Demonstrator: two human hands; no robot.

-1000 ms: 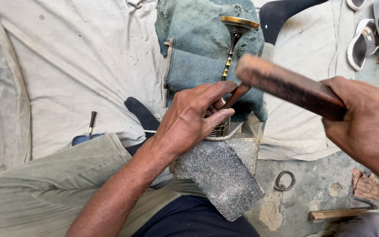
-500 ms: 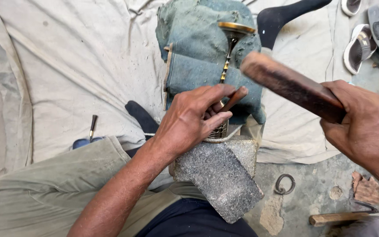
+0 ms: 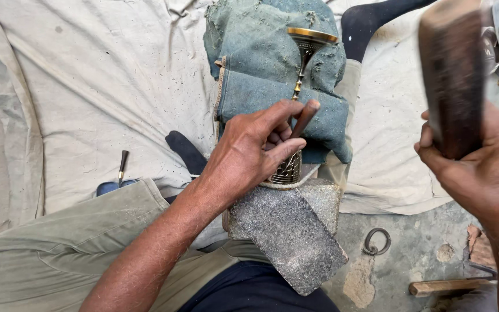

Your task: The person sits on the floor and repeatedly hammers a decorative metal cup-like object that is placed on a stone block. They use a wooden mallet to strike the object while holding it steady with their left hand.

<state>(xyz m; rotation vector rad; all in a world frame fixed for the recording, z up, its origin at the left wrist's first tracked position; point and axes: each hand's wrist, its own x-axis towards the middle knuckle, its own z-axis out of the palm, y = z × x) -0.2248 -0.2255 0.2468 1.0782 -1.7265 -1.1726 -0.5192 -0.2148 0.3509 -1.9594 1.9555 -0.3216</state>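
Brass goblet (image 3: 299, 104), centre of frame: engraved patterned foot, thin beaded stem, gold-rimmed cup. It lies on its side, long axis running from the foot at centre up to the cup at upper centre, tilted slightly right. Foot sits at the top edge of a grey stone block (image 3: 289, 231); stem and cup rest on a folded blue-green cloth (image 3: 261, 75).

Left hand (image 3: 255, 150), centre, forearm entering from lower left. Fingers closed around a short reddish-brown punch (image 3: 304, 118), pinched between thumb and fingertips; lower end hidden among the fingers by the goblet's foot, upper end pointing up and right.

Right hand (image 3: 480, 173), right edge, raised. Fingers clamped around a dark wooden mallet (image 3: 451, 75), which stands near upright toward the upper right corner, blurred.

Around: pale sheet (image 3: 99, 86) under everything, olive trouser leg (image 3: 64, 242) lower left, small dark-handled tool (image 3: 122, 164) at left, metal ring (image 3: 376, 241) on the ground lower right.
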